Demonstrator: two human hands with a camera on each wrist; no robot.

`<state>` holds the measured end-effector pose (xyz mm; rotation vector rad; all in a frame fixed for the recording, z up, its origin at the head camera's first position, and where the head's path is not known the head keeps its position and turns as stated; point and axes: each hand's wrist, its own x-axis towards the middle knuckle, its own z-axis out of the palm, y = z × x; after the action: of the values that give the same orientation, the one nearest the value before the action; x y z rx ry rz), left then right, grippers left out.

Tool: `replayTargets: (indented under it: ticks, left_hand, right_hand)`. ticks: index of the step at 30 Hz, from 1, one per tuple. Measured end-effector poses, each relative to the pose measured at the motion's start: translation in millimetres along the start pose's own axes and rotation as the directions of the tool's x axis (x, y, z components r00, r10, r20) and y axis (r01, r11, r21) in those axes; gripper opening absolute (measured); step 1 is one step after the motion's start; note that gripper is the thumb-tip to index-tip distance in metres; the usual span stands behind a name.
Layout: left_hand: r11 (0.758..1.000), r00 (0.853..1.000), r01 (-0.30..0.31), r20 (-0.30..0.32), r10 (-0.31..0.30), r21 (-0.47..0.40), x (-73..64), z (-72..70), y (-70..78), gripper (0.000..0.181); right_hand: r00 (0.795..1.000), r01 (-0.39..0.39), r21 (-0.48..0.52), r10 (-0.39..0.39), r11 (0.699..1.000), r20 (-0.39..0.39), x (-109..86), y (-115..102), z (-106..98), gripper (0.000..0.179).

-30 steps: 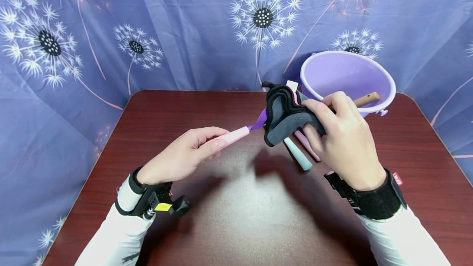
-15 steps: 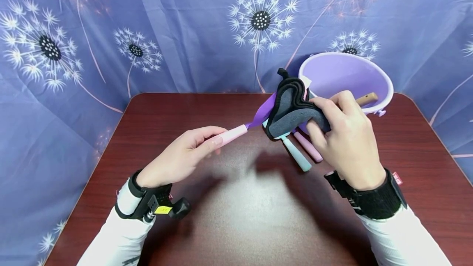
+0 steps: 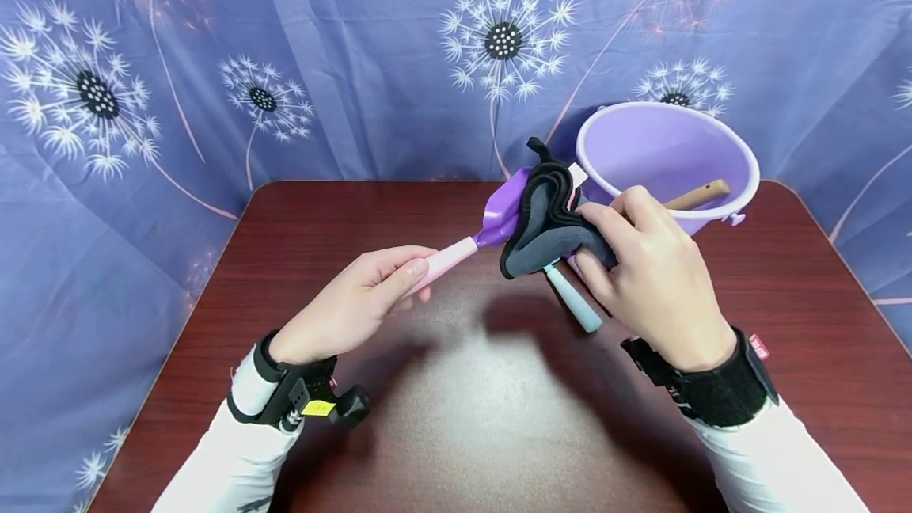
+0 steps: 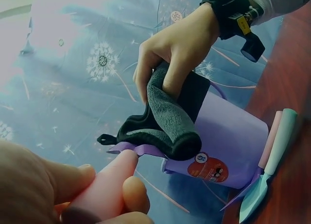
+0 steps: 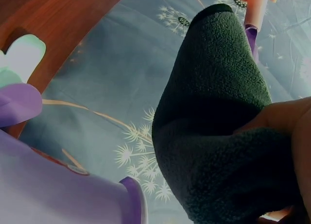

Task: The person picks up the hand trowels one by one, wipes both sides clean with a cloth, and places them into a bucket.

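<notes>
My left hand (image 3: 356, 299) grips the pink handle of a small trowel (image 3: 503, 208) whose purple blade points up and to the right. My right hand (image 3: 651, 279) holds a folded dark grey cloth (image 3: 545, 248) with black edging, a loop and a white tag. The cloth overlaps the blade's right side in the head view; part of the blade is hidden behind it. In the right wrist view, the fleecy cloth (image 5: 214, 88) fills the middle, with the trowel's purple blade just past its edge. A mint-green trowel (image 3: 575, 301) lies on the table below the cloth.
Behind my right hand stands a purple bucket (image 3: 753, 169), a wooden handle (image 3: 698, 195) showing inside it. A second purple trowel with a pink handle (image 4: 270, 140) lies beside the mint one near the bucket. A blue dandelion-print curtain (image 3: 385, 62) hangs behind the brown table (image 3: 342, 212).
The cloth went right and up along the blade, then came back left and slightly down. The trowel has rolled, showing more of its blade's face. The left hand has barely moved.
</notes>
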<state>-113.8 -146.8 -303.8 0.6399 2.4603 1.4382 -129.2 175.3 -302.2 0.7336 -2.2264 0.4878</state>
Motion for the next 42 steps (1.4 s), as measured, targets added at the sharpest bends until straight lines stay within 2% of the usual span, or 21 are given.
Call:
replayTargets:
  ticks: [9,17,24,27,31,37,42]
  left_hand:
    - [0.998,1.0,-0.007,0.009,0.008,-0.061,0.5,3.1,-0.1,0.025]
    - [0.992,1.0,0.01,0.021,-0.007,-0.122,-0.3,4.5,-1.7,0.028]
    - [0.979,0.999,0.027,0.048,-0.018,-0.2,-0.8,3.3,-1.0,0.03]
    - [0.982,0.999,0.015,0.052,-0.005,-0.189,-0.4,2.8,0.0,0.029]
    - [0.984,0.998,0.004,0.057,0.006,-0.179,-0.6,0.8,1.8,0.025]
    - [0.969,0.996,0.047,0.086,-0.027,-0.241,-3.0,-3.6,3.9,0.025]
    - [0.982,0.995,0.04,0.1,-0.022,-0.187,-3.3,-5.0,2.5,0.025]
  right_hand:
    - [0.993,0.112,0.028,-0.113,0.993,0.031,-0.6,-6.4,2.9,0.029]
    - [0.982,0.166,0.034,-0.168,0.986,0.085,-2.1,-8.3,4.2,0.031]
    - [0.967,0.236,0.046,-0.239,0.971,0.086,0.1,-10.2,4.5,0.03]
    - [0.962,0.258,0.043,-0.261,0.965,0.084,0.8,-10.5,4.3,0.03]
    - [0.959,0.262,0.036,-0.264,0.964,0.1,1.3,-9.6,3.3,0.03]
    - [0.97,0.234,-0.003,-0.234,0.972,0.073,3.6,-6.4,0.2,0.031]
    - [0.978,0.208,-0.037,-0.208,0.977,0.024,5.8,-4.4,-2.1,0.03]
